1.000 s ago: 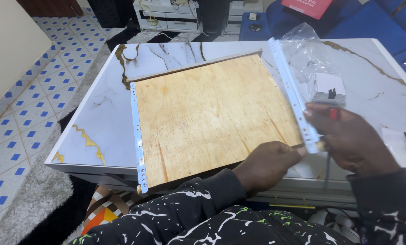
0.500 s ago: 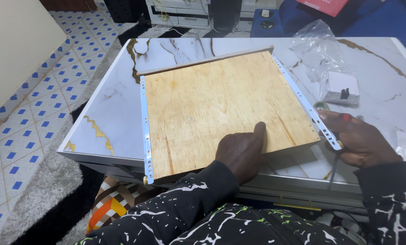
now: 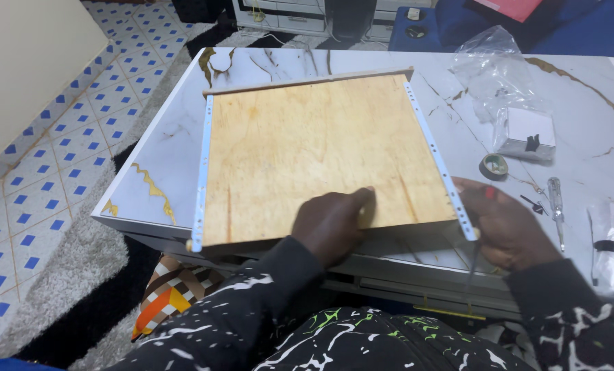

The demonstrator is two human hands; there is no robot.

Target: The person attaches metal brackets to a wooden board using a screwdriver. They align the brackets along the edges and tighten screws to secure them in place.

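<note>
A square plywood panel (image 3: 307, 144) lies on the white marble-look table (image 3: 163, 178), with a white perforated metal rail along its left edge (image 3: 202, 172) and another along its right edge (image 3: 436, 158). My left hand (image 3: 331, 223) rests palm down on the panel's near edge, fingers together. Just beside the near end of the right rail, my right hand (image 3: 503, 227) is closed around a red-handled screwdriver (image 3: 473, 257) whose thin shaft points down past the table's front edge.
To the right of the panel lie a crumpled clear plastic bag (image 3: 492, 69), a small white box (image 3: 527, 130), a tape roll (image 3: 494, 165), a slim clear screwdriver (image 3: 556, 199) and another clear bag (image 3: 612, 240). Blue-and-white floor tiles and a grey rug (image 3: 60, 275) are at the left.
My left hand has slid from the panel's near right corner leftward onto its near edge. My right hand stays at the right rail's end with the screwdriver.
</note>
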